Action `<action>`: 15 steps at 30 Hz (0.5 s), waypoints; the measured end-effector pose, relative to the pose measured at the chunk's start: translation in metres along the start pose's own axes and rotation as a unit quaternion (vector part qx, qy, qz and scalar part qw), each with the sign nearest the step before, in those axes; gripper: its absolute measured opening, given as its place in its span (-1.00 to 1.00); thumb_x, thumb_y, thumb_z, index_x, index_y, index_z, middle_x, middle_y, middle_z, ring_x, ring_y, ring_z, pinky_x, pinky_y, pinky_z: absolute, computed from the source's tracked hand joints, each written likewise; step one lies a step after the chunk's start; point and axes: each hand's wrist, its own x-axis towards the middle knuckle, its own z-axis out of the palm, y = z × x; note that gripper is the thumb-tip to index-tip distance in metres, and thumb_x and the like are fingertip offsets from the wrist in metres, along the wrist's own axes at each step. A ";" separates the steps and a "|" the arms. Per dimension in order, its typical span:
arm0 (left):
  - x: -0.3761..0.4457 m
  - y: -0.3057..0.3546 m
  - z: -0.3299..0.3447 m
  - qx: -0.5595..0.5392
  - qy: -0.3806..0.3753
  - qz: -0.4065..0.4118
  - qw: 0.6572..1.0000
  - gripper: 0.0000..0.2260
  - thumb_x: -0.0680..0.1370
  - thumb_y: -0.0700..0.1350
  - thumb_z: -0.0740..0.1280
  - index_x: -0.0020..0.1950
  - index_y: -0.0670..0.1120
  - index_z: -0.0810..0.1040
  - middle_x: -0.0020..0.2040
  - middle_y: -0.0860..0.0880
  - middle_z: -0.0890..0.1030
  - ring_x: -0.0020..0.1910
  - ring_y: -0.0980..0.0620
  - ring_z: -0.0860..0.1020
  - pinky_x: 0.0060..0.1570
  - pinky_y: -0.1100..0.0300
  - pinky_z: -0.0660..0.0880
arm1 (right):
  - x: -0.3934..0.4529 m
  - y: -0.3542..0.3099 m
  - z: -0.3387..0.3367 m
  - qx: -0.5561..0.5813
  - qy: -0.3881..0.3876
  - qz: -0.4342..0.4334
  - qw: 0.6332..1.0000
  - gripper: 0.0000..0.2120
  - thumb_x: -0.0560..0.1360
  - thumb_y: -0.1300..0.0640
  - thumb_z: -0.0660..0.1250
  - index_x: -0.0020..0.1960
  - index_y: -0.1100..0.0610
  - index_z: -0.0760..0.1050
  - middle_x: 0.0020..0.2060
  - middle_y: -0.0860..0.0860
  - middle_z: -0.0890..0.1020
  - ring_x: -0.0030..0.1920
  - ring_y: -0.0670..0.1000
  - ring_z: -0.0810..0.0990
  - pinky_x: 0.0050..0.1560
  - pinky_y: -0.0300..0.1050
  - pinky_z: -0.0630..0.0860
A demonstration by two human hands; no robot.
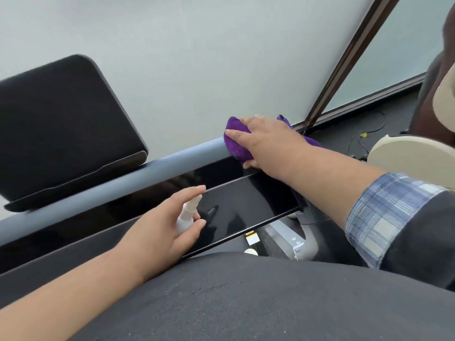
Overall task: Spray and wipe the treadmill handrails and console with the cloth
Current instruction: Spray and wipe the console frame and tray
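Observation:
A grey-blue handrail bar (157, 166) runs across the treadmill front, above the glossy black console panel (234, 207). My right hand (268, 141) grips a purple cloth (236, 141) wrapped over the bar's right part. My left hand (167, 222) holds a small white spray bottle (188, 214) over the console, index finger stretched above the nozzle. A black screen (64, 129) stands tilted at the upper left, behind the bar.
A frosted glass wall with a dark frame post (344, 62) stands right behind the treadmill. Cables (364, 136) lie on the dark floor at the right. A beige rounded machine part (413, 156) sits at the right edge. The grey treadmill frame (307, 242) shows below the console.

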 end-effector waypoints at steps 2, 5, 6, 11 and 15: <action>-0.006 -0.001 -0.001 -0.005 0.006 -0.003 1.000 -0.39 0.51 0.02 0.41 0.34 0.54 0.19 0.00 0.27 0.58 -0.07 0.22 0.58 -0.07 0.47 0.40 | 0.011 -0.020 -0.002 0.000 0.001 -0.060 0.998 -0.22 0.49 -0.20 0.40 0.58 -0.10 0.11 0.50 0.12 0.26 0.45 0.17 0.28 0.42 0.09 0.28; -0.010 0.000 -0.004 -0.001 0.002 0.007 1.000 -0.34 0.52 -0.05 0.44 0.34 0.56 0.19 -0.01 0.28 0.58 -0.09 0.24 0.57 -0.06 0.47 0.40 | 0.026 -0.063 -0.002 0.010 0.024 -0.097 0.995 -0.25 0.48 -0.19 0.41 0.56 -0.10 0.17 0.47 0.11 0.32 0.42 0.17 0.33 0.39 0.11 0.30; -0.010 0.001 -0.005 0.002 -0.001 0.012 1.000 -0.35 0.52 -0.04 0.44 0.34 0.56 0.19 -0.02 0.28 0.58 -0.11 0.25 0.57 -0.07 0.47 0.40 | 0.029 -0.078 -0.001 0.013 0.036 -0.101 0.994 -0.27 0.47 -0.18 0.40 0.55 -0.10 0.18 0.46 0.11 0.33 0.40 0.18 0.34 0.39 0.12 0.30; -0.002 0.003 -0.006 0.007 -0.030 0.055 0.998 -0.30 0.52 -0.05 0.45 0.30 0.62 0.15 0.02 0.37 0.55 -0.03 0.30 0.54 -0.01 0.51 0.37 | 0.022 -0.109 0.007 0.012 0.077 -0.065 0.995 -0.44 0.58 -0.06 0.26 0.54 -0.12 0.20 0.48 0.08 0.30 0.43 0.20 0.29 0.43 0.12 0.25; 0.003 0.010 -0.005 -0.001 -0.058 0.104 0.993 -0.38 0.52 0.07 0.40 0.33 0.60 0.13 0.01 0.35 0.55 -0.05 0.29 0.55 -0.03 0.38 0.42 | -0.022 -0.094 0.014 0.115 0.110 0.014 0.987 -0.49 0.55 0.04 0.34 0.48 -0.08 0.36 0.45 0.06 0.38 0.38 0.18 0.37 0.33 0.13 0.35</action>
